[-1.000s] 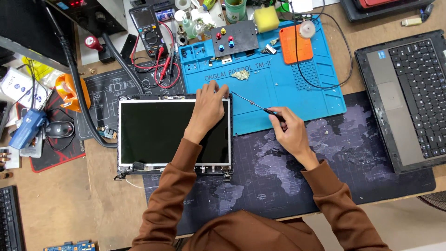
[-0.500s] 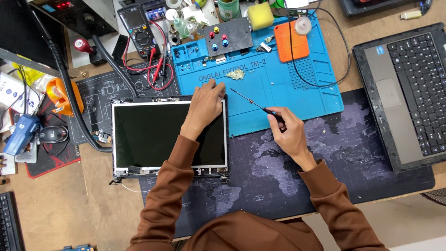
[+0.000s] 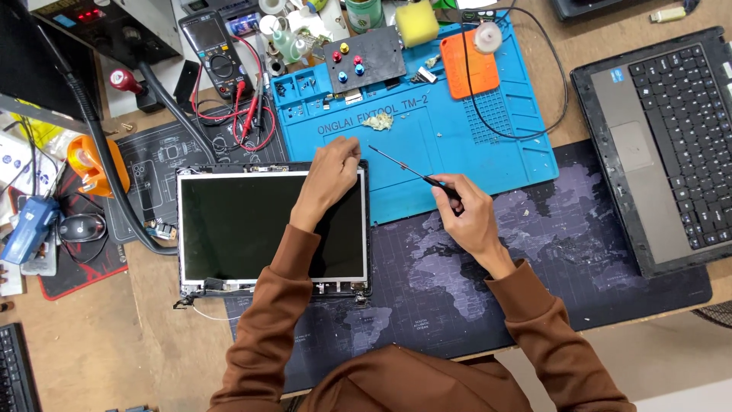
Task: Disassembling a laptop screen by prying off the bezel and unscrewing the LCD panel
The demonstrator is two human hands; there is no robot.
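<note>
Two hands — left hand (image 3: 329, 177) on screen panel (image 3: 259, 229), right hand (image 3: 465, 217) gripping screwdriver (image 3: 412, 172).

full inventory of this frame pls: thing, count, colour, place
bare laptop screen panel in its frame: 1, black glass, silver edge, left of centre
blue silicone repair mat: 1, blue, top centre
thin black-handled screwdriver: 1, on the blue mat's lower edge
dark world-map desk mat: 1, black-grey, centre
open grey laptop base with keyboard: 1, right
black multimeter with red leads: 1, top left
yellow sponge: 1, top centre
orange pad: 1, on the blue mat
left hand: 1, on the panel's top right corner
right hand: 1, holding the screwdriver
</note>
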